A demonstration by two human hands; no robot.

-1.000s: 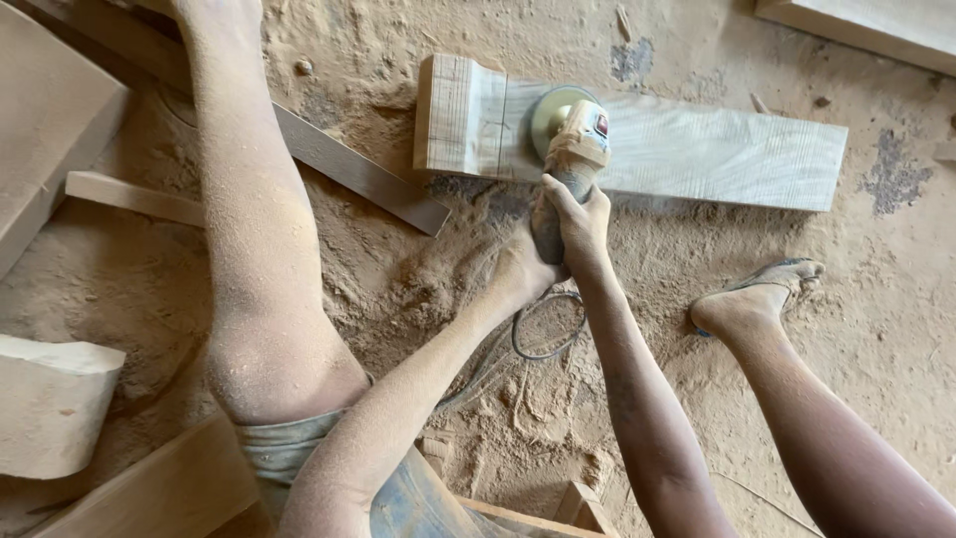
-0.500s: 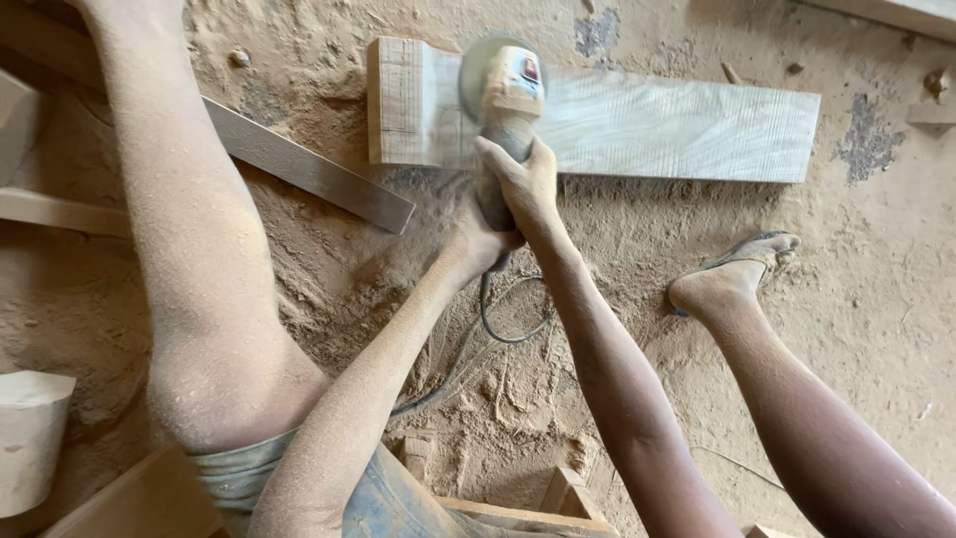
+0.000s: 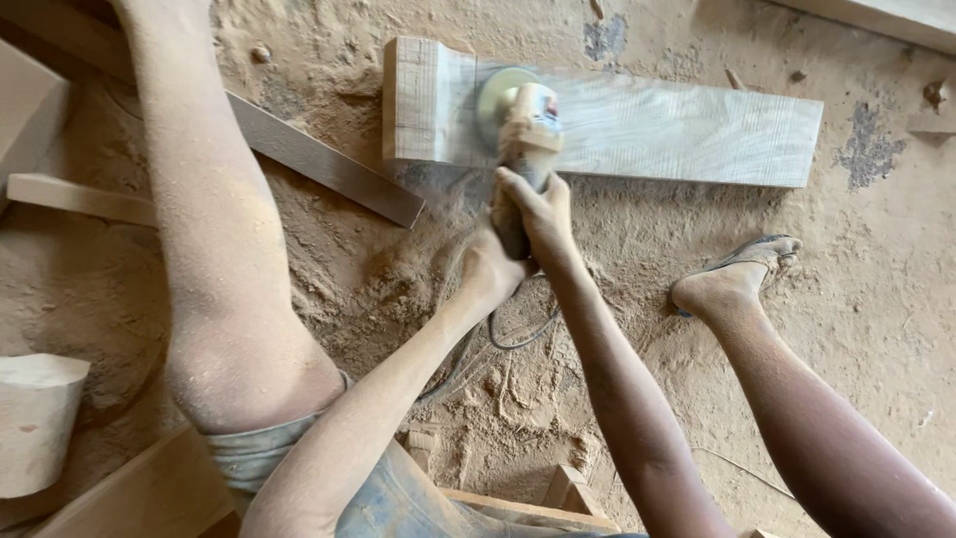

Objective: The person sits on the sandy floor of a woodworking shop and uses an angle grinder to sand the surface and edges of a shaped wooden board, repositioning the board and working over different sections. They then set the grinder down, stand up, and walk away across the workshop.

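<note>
Right hand [image 3: 533, 204] wrapped tight round the body of an angle grinder [image 3: 523, 130], knuckles up, just behind the pale head. Left hand [image 3: 490, 269] clamped on the rear end of the same grinder, directly behind the right hand and touching it. Grinder disc pressed flat on a long wooden plank [image 3: 677, 125], near its left end, beside a stepped block shape at that end. Plank lying flat on the sawdust-covered floor [image 3: 398, 289], running left to right along the far side, its right end well apart from the grinder. Dark cable [image 3: 518, 339] trailing from below the left hand across the floor toward the near side. Bare left leg [image 3: 214, 259] dusted with sawdust, stretched up the left side, knee bent near the near edge. Right foot [image 3: 732, 279] in a thin sandal planted on the floor, right of both arms and just short of the plank's near edge. Narrow dark batten [image 3: 319, 164] lying diagonally between the left leg and the plank's left end. Pale wooden block [image 3: 35, 418] at the far left edge.
</note>
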